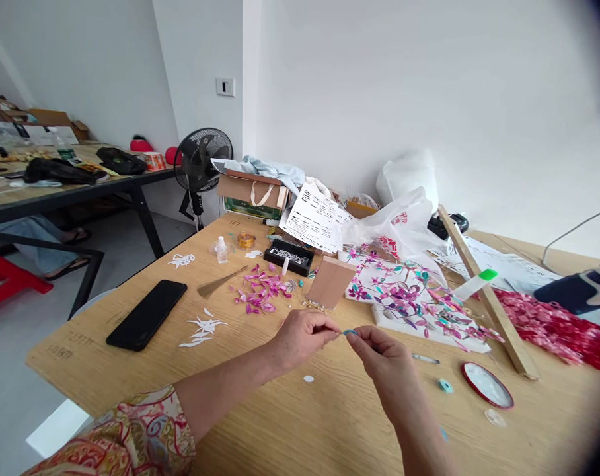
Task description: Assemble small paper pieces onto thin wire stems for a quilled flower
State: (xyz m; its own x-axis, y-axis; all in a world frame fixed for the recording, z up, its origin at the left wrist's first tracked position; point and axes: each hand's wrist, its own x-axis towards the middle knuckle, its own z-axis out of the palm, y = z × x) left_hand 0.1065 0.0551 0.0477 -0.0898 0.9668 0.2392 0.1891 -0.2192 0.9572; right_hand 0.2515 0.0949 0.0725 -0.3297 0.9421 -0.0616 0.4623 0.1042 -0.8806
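Observation:
Above the front middle of the table, my left hand (302, 338) and my right hand (390, 362) meet fingertip to fingertip. Between them is a small teal strip (349, 332), pinched by the thumb and forefinger of my right hand. The left fingertips are pressed together at the strip's left end; whatever they grip is too small to name. A white oval piece (308, 379) lies on the wood below. To the right are a teal tape roll (445, 385) and a red-rimmed round dish (487, 385). Pink petals (263, 289) are scattered beyond my left hand.
A black phone (147, 315) and white cut-out slips (203, 328) lie left. Behind stand a wooden block (331, 283), a black tray (289, 256) and a small bottle (222, 250). Purple flower sprays (409, 294), a wooden bar (488, 294) and red material (542, 324) occupy the right.

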